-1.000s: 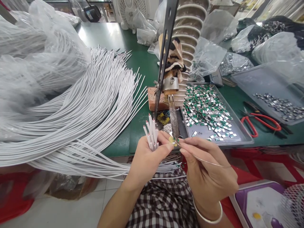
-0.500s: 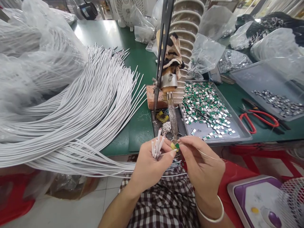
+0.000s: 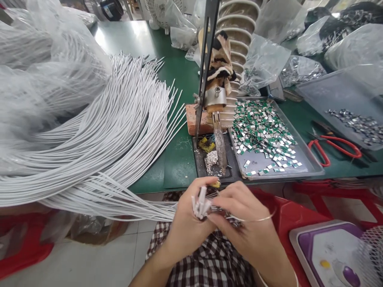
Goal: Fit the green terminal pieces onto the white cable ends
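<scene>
My left hand (image 3: pixel 193 217) is closed around a small bundle of white cables (image 3: pixel 202 199), whose short ends stick up out of the fist. A yellow piece (image 3: pixel 216 183) shows at its index fingertip; I cannot tell its kind. My right hand (image 3: pixel 243 223) is closed, with thumb and fingers against the upright cable ends. A thin solder wire (image 3: pixel 257 219) comes out of its grip and curves over the back of the hand. Beyond both hands the soldering iron (image 3: pixel 220 147) points down over a dark tray (image 3: pixel 201 161) with solder lumps (image 3: pixel 212 158). The fingertips are partly blurred.
A large spread of white cables (image 3: pixel 119 131) covers the left of the green table (image 3: pixel 176 159). To the right are a metal tray (image 3: pixel 311 169) of small green circuit boards (image 3: pixel 263 127), red-handled pliers (image 3: pixel 341 147) and a plastic bin (image 3: pixel 323 89). A ribbed hose (image 3: pixel 239 24) rises behind the iron.
Both hands have come down, away from the iron's tip. The right hand has moved left onto the upright cable ends. The small green board at the fingertips is now out of sight.
</scene>
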Demonstrator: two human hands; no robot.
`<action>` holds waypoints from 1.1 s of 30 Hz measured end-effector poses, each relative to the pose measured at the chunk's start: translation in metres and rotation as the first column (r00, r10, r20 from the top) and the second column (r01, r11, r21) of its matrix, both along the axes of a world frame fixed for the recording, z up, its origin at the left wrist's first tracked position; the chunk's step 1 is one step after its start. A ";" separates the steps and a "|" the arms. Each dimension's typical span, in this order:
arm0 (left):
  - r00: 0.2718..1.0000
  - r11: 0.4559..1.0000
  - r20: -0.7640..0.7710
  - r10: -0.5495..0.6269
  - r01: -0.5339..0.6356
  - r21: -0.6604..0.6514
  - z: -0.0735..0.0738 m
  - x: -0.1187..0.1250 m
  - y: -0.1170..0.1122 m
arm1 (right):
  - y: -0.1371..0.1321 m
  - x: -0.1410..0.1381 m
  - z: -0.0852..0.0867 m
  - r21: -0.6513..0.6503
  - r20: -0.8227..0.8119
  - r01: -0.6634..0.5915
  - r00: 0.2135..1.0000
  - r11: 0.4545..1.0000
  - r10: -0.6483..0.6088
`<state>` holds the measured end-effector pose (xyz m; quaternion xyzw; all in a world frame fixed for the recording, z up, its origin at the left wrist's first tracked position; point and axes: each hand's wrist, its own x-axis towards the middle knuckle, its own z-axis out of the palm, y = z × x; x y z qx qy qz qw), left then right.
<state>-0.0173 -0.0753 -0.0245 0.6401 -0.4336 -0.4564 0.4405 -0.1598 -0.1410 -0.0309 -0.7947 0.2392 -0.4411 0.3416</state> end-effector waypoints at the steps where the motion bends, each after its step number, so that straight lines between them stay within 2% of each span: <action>1: 1.000 1.000 0.009 -0.021 0.021 -0.007 0.001 -0.002 0.001 | 0.001 0.002 0.001 -0.028 -0.019 -0.049 0.999 0.998 0.048; 5: 0.995 0.996 -0.033 -0.094 0.094 -0.003 0.002 -0.002 0.003 | 0.003 0.004 -0.003 -0.092 0.001 -0.110 0.994 0.990 0.111; 8: 0.984 0.986 0.050 -0.169 0.169 0.002 0.005 0.005 0.002 | 0.003 0.002 -0.007 -0.028 0.059 -0.084 0.995 0.996 0.085; 10: 0.975 0.981 0.126 -0.184 0.191 -0.045 0.007 0.008 -0.001 | 0.002 0.000 -0.008 0.036 0.123 -0.033 0.992 0.999 0.028; 13: 0.975 0.976 0.200 -0.096 0.132 -0.176 0.010 0.007 -0.002 | 0.001 -0.001 -0.008 0.153 0.179 -0.004 0.984 0.988 -0.024; 16: 0.970 0.975 0.236 -0.057 0.105 -0.196 0.011 0.004 -0.003 | 0.002 -0.001 -0.008 0.247 0.228 -0.038 0.974 0.968 -0.020; 20: 0.963 0.979 0.262 -0.069 0.116 -0.169 0.013 0.002 -0.005 | 0.000 -0.002 -0.007 0.268 0.219 -0.027 0.975 0.963 -0.034; 23: 0.958 0.974 0.284 -0.040 0.101 -0.204 0.014 0.003 -0.008 | -0.001 -0.002 -0.006 0.275 0.235 -0.035 0.971 0.961 -0.032; 28: 0.950 0.955 0.307 0.058 0.037 -0.294 0.011 0.002 -0.011 | 0.000 -0.003 -0.008 0.376 0.161 0.001 0.985 0.926 -0.066; 33: 0.961 0.956 0.272 0.055 0.028 -0.292 0.009 0.000 -0.011 | 0.000 -0.004 -0.010 0.388 0.176 -0.031 0.984 0.921 -0.041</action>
